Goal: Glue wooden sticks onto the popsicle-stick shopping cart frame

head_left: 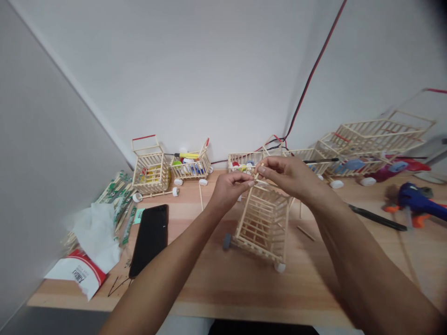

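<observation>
A small cart built of thin wooden sticks (263, 223) stands tipped on end in the middle of the wooden table (216, 279), with small wheels at its lower corners. My left hand (230, 186) pinches the cart's top edge from the left. My right hand (288, 174) pinches the same top edge from the right, fingertips almost meeting the left hand's. A thin stick seems to sit between the fingertips, but it is too small to be sure.
Several finished stick carts (152, 170) line the back wall, some filled with coloured caps. A black phone (150, 237), white tissue and a red-and-white packet (78, 274) lie at the left. A blue glue gun (417, 202) and a black tool (377, 217) lie at the right.
</observation>
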Action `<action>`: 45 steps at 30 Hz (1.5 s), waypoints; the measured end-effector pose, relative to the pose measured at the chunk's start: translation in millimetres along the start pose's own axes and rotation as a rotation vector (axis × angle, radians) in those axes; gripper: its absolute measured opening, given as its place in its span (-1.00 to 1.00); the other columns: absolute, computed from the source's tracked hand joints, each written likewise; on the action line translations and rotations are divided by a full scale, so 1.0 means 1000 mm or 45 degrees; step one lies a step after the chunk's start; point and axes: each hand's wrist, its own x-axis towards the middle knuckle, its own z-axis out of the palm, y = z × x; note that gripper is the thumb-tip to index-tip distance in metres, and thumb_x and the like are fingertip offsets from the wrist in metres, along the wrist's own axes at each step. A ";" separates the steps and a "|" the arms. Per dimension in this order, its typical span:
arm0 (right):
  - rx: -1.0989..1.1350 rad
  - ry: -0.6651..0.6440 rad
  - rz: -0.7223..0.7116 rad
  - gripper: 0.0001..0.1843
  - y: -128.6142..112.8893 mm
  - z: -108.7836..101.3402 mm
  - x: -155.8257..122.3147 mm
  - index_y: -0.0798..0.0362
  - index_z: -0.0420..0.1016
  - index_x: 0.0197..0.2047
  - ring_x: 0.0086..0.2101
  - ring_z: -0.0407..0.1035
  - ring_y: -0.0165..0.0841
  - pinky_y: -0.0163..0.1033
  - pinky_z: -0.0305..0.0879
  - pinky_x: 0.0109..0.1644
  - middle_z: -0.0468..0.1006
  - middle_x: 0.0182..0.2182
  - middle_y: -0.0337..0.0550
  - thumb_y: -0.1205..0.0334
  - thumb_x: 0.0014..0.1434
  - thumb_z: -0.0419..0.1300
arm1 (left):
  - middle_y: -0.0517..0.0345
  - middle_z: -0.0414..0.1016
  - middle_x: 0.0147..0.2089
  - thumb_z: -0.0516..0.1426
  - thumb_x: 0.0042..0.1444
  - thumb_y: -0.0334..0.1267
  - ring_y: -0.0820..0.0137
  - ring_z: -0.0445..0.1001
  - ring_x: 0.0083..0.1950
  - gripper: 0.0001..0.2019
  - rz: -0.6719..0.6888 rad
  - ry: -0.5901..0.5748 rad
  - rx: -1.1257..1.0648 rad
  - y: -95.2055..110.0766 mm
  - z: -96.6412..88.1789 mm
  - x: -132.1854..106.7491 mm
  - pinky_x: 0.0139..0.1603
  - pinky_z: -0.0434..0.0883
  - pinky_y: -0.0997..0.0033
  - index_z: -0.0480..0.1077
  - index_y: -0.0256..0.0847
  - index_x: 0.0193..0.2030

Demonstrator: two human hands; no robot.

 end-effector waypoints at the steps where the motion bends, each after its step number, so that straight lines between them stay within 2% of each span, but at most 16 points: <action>1: -0.009 0.006 -0.003 -0.71 0.000 0.000 0.000 0.07 0.45 -0.42 -0.38 0.34 -0.33 -0.22 0.22 -0.26 0.49 -0.47 -0.17 0.02 0.15 0.14 | 0.07 0.61 -0.36 0.34 -0.03 -0.18 0.34 0.49 -0.25 -0.82 0.003 -0.002 0.000 0.000 0.000 0.000 -0.12 0.40 0.34 0.60 -0.27 -0.38; 15: -0.021 0.014 -0.003 -0.70 -0.001 0.001 -0.001 0.05 0.45 -0.44 -0.38 0.35 -0.31 -0.20 0.24 -0.25 0.50 -0.47 -0.16 0.00 0.15 0.14 | 0.04 0.61 -0.35 0.37 -0.06 -0.15 0.35 0.50 -0.25 -0.78 -0.018 -0.014 -0.064 -0.005 0.000 0.000 -0.13 0.39 0.35 0.61 -0.28 -0.37; 21: -0.056 0.027 -0.020 -0.68 0.001 0.001 -0.001 0.06 0.48 -0.43 -0.39 0.33 -0.33 -0.22 0.22 -0.29 0.49 -0.50 -0.18 -0.01 0.16 0.13 | 0.06 0.61 -0.35 0.38 -0.09 -0.08 0.32 0.51 -0.24 -0.75 0.012 0.003 -0.014 -0.004 0.000 0.001 -0.10 0.40 0.30 0.60 -0.24 -0.40; 27: -0.039 0.031 -0.014 -0.69 0.001 0.002 -0.001 0.06 0.46 -0.44 -0.39 0.33 -0.33 -0.21 0.21 -0.28 0.47 -0.50 -0.18 0.00 0.15 0.13 | 0.04 0.61 -0.35 0.37 -0.06 -0.10 0.32 0.50 -0.24 -0.76 0.018 -0.002 -0.012 -0.004 0.000 0.000 -0.11 0.40 0.31 0.61 -0.26 -0.39; 35: 0.006 0.013 0.085 -0.63 -0.001 -0.003 -0.001 0.06 0.43 -0.48 -0.38 0.36 -0.30 -0.19 0.25 -0.26 0.52 -0.47 -0.13 -0.08 0.12 0.16 | 0.06 0.62 -0.35 0.38 -0.07 -0.09 0.33 0.51 -0.25 -0.74 -0.017 0.001 -0.041 -0.001 0.001 0.000 -0.12 0.41 0.33 0.61 -0.26 -0.37; 41: 0.038 0.016 0.073 -0.55 0.000 -0.005 -0.002 0.05 0.50 -0.45 -0.35 0.41 -0.26 -0.18 0.28 -0.22 0.55 -0.45 -0.11 -0.18 0.15 0.13 | 0.08 0.62 -0.35 0.37 -0.06 -0.12 0.36 0.51 -0.27 -0.77 -0.057 0.020 -0.071 0.003 0.002 -0.001 -0.11 0.42 0.34 0.61 -0.25 -0.37; 45: 0.041 0.031 0.105 -0.56 0.002 -0.004 -0.002 0.08 0.50 -0.41 -0.37 0.37 -0.30 -0.21 0.27 -0.27 0.53 -0.45 -0.12 -0.17 0.12 0.16 | 0.07 0.63 -0.33 0.36 -0.05 -0.15 0.36 0.52 -0.26 -0.79 -0.055 0.019 -0.078 0.002 0.001 -0.001 -0.10 0.42 0.34 0.61 -0.27 -0.36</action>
